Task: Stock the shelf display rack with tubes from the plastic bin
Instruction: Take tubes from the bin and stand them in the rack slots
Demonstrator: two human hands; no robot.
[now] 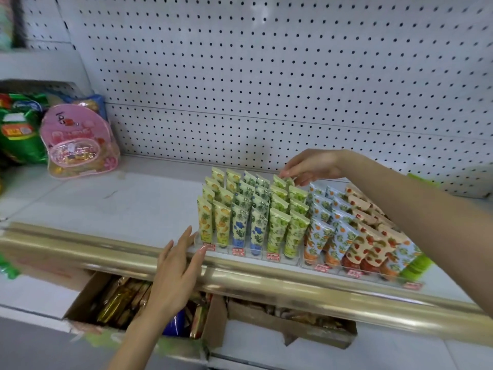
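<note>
A clear tiered display rack (249, 251) stands on the white shelf, filled with rows of patterned tubes: yellow-orange, blue-flowered and green ones. My right hand (310, 166) reaches over the back row and pinches the top of a green tube (279, 182) there. My left hand (177, 268) hovers with straight, spread fingers at the rack's front left corner, its fingertips close to the rack's edge. A second rack (358, 273) to the right holds orange, strawberry and green tubes. The plastic bin is not in view.
A gold rail (80, 247) runs along the shelf's front edge. Pink and green snack bags (77, 145) lie at the shelf's left. White pegboard (266, 76) backs the shelf. Below, open cardboard boxes (120, 303) hold wrapped bars.
</note>
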